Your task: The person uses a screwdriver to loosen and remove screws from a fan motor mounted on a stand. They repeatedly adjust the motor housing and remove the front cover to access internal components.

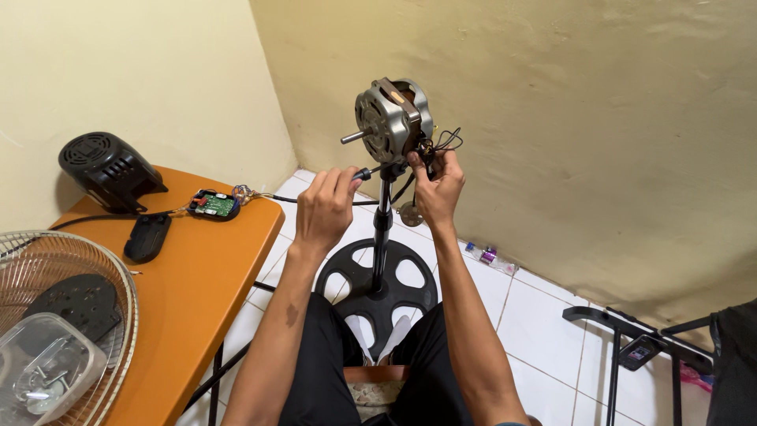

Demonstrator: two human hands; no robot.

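At the lower left of the frame a wire fan guard (75,272) lay on the orange bench (205,260), with a clear plastic tub (43,367) on it. Further up sat a green circuit board (214,204) and a black motor cover (110,170). In the centre, the left hand (325,207) was closed around a screwdriver (371,171), its tip towards the bare fan motor (392,120) atop the stand pole (382,229). The right hand (436,188) pinched the black wires (443,142) just under the motor.

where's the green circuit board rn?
In the head view, the green circuit board lies left of the left hand, at the far edge of the orange table, between the black motor cover and the table's right corner.
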